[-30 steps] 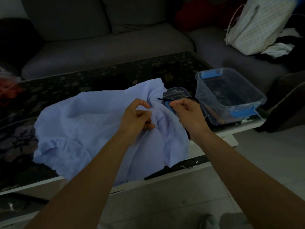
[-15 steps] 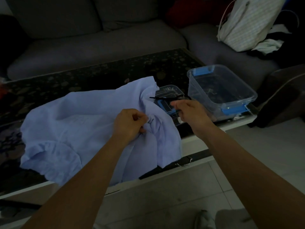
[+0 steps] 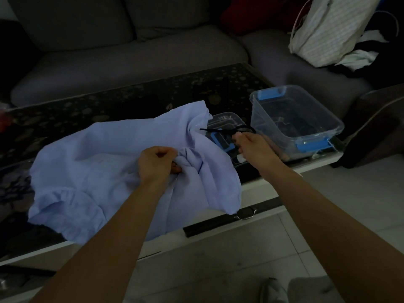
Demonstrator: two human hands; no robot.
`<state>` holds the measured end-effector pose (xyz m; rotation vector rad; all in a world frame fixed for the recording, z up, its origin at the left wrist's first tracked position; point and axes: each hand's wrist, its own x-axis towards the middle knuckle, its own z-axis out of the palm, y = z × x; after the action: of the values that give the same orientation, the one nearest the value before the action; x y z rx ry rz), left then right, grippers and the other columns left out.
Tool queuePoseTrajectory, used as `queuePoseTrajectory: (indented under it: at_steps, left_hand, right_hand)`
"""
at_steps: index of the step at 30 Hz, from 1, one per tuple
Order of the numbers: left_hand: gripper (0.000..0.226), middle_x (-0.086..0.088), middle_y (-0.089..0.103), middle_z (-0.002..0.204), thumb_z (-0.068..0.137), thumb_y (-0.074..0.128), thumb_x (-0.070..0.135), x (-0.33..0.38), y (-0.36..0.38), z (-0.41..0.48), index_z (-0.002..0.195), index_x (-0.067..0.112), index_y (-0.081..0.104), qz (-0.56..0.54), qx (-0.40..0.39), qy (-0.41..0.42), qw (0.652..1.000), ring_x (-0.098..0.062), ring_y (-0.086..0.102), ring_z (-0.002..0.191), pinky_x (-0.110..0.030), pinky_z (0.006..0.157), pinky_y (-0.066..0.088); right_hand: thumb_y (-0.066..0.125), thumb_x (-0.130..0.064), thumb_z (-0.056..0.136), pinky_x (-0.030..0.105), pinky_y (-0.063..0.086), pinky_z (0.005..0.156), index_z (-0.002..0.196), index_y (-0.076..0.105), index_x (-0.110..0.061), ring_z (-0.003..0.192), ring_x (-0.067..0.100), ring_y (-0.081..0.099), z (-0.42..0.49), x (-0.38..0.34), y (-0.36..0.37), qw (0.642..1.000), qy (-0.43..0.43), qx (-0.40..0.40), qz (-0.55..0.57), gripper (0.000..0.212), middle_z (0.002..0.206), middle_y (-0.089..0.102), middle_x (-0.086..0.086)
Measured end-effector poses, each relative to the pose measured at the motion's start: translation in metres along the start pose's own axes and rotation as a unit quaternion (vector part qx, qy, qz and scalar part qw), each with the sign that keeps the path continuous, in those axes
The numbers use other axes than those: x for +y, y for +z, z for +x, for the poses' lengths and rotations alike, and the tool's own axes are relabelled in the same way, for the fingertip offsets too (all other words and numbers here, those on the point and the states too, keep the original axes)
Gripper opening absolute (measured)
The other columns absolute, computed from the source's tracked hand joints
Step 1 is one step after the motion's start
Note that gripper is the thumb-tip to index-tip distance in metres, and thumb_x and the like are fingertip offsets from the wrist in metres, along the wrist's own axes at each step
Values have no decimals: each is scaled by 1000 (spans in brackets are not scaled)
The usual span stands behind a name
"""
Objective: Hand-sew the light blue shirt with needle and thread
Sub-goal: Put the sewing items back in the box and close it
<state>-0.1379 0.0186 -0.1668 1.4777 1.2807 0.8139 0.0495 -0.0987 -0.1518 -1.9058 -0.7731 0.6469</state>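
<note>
Light blue fabric shirt (image 3: 105, 162) lies crumpled on the dark patterned glass worktop (image 3: 131, 99), its long axis left to right and one peak pointing far-right. My left hand (image 3: 156, 164) grips a bunched fold. My right hand (image 3: 253, 147) has swung right to the black scissors (image 3: 220, 130); I cannot tell its grasp. I judge thread-cutting comes next.

Shirt (image 3: 105, 162) on table (image 3: 131, 99), left of box (image 3: 295, 119)
</note>
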Motion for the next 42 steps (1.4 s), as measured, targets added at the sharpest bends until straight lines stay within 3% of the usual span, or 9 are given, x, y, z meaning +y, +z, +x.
queuePoseTrajectory:
  at_steps: [5, 8, 13, 23, 26, 29, 33, 37, 42]
  left_hand:
    - [18, -13, 65, 66, 86, 64, 5, 1, 5, 1, 69, 10, 66, -10, -12, -2, 1000, -14, 61, 49, -31, 59, 58]
    - [18, -10, 64, 64, 86, 65, 2, 3, 11, 4, 70, 9, 66, -28, -24, 7, 999, -7, 58, 43, -20, 48, 53]
    - [8, -10, 66, 67, 85, 67, 5, 2, 14, 6, 78, 4, 69, -17, -28, 12, 999, -7, 59, 45, -18, 48, 51]
    - [19, -6, 65, 63, 87, 65, 7, 4, 10, 1, 70, 13, 66, -15, -28, 16, 999, -11, 61, 50, -21, 52, 53]
    - [19, -6, 64, 61, 88, 64, 6, 10, 9, -2, 69, 12, 66, -33, -31, -3, 999, -12, 61, 49, -24, 54, 55]
    - [16, -9, 63, 62, 89, 63, 7, 17, 9, -6, 73, 8, 65, -68, -35, -36, 996, -10, 60, 44, -25, 52, 57]
    - [14, -15, 65, 71, 90, 62, 11, 21, 8, -8, 78, 4, 64, -105, -46, -78, 990, -17, 64, 51, -26, 52, 57]
    - [17, -16, 66, 75, 90, 61, 11, 26, 5, -13, 74, 6, 61, -149, -67, -103, 981, -23, 67, 60, -31, 59, 59]
    - [19, -12, 63, 67, 92, 59, 7, 32, 1, -19, 72, 5, 59, -191, -75, -120, 971, -23, 64, 57, -31, 57, 59]
  right_hand:
    - [40, -15, 101, 46, 52, 89, 121, 59, -5, 99, 32, 61, 25, -1, -1, 991, -67, 71, -94, 29, 116, 61, 21]
    - [39, -8, 100, 40, 47, 94, 127, 54, -3, 109, 33, 58, 37, 7, 4, 975, -51, 53, -208, 31, 126, 56, 21]
    - [52, 1, 92, 34, 43, 89, 125, 51, 0, 108, 34, 56, 38, 14, 9, 927, -97, 78, -354, 34, 124, 53, 22]
    - [58, -9, 93, 31, 48, 66, 90, 62, 1, 83, 29, 67, 38, 17, 3, 889, -78, 96, -442, 11, 93, 67, 18]
    - [55, -12, 94, 31, 46, 60, 80, 60, 0, 74, 27, 64, 38, 19, -2, 910, -102, 117, -385, 18, 80, 65, 16]
    - [58, -16, 92, 26, 37, 61, 91, 61, -1, 68, 19, 55, 37, 10, -6, 944, -126, 133, -275, 15, 74, 61, 10]
    - [57, -13, 94, 28, 53, 66, 94, 64, -5, 78, 15, 61, 20, -18, -2, 997, -75, 11, 7, 11, 80, 66, 8]
    - [58, -22, 95, 13, 37, 44, 90, 67, -10, 50, 1, 49, -9, -32, 6, 970, -10, -155, 186, 16, 70, 60, 0]
    - [56, -53, 78, 16, 37, 48, 82, 56, -12, 56, 10, 38, -32, -28, 6, 913, 64, -325, 239, 41, 73, 53, 6]
